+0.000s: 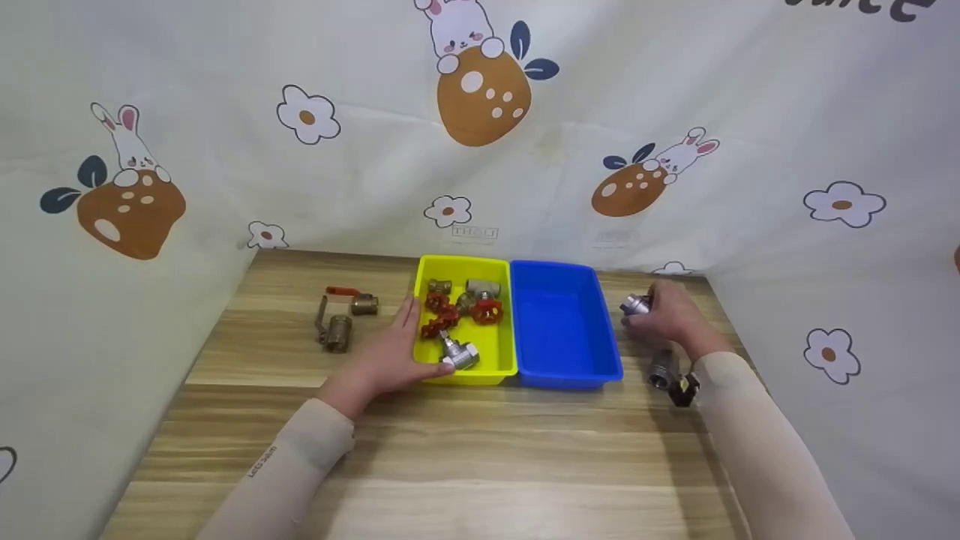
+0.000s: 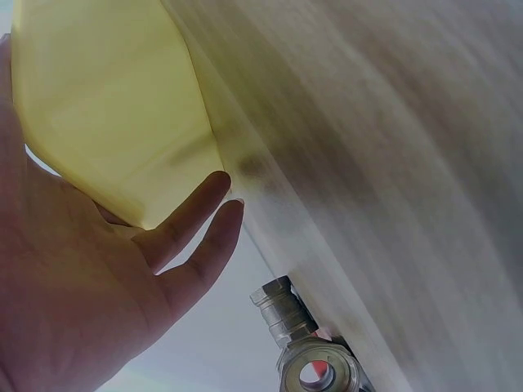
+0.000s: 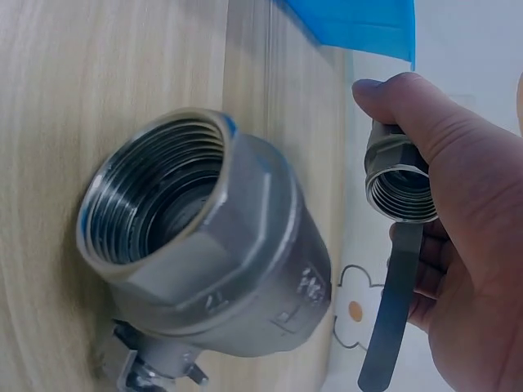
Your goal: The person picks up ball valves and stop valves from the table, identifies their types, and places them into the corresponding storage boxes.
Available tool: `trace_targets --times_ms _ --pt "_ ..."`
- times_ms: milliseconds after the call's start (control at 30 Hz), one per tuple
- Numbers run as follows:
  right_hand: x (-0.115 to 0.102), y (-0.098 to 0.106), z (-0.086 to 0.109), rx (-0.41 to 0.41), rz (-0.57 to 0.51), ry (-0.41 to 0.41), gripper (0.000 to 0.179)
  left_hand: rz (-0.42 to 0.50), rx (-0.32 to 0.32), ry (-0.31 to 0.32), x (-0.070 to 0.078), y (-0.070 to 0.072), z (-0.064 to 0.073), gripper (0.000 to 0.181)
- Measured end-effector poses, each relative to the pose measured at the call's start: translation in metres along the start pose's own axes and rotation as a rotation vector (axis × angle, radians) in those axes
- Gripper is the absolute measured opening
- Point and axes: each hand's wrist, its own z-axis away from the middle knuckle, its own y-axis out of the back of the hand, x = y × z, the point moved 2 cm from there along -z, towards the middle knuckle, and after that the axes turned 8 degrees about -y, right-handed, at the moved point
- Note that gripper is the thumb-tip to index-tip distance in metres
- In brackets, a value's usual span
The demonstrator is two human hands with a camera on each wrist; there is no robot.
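In the head view, the lever [image 3: 394,314] of the gripped valve [image 1: 636,304] is hidden by the right hand [image 1: 672,311], and part of the yellow bin [image 1: 493,345] by the left hand [image 1: 386,358]. In the left wrist view, a metal valve [image 2: 289,322] is cut off by the lower edge; in the right wrist view, the blue bin [image 3: 364,23] is cropped above and markings [image 3: 310,283] on the near valve [image 3: 282,233] are blurred

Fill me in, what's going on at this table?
A person's right hand grips a silver valve just right of the blue bin. The left hand rests against the yellow bin, which holds several valves, some with red knobs. Another silver valve lies on the table by the right sleeve, and two brass valves lie left of the yellow bin.
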Motion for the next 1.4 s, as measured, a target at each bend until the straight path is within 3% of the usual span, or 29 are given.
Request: trace_targets --times_ms 333,567,900,1400 --pt "-0.013 0.007 -0.001 0.047 0.046 0.064 0.057 0.003 0.003 0.010 0.000 0.000 0.001 0.143" --pt "-0.022 0.011 0.003 0.096 0.059 0.104 0.057 0.005 -0.003 -0.017 0.001 0.001 0.000 0.140" --pt "-0.040 0.016 0.008 0.062 0.067 0.084 0.070 0.003 0.000 -0.003 0.000 0.001 -0.001 0.142" --pt "-0.062 0.019 0.013 0.082 0.116 0.172 0.071 0.001 0.003 -0.021 0.001 0.001 0.001 0.141"
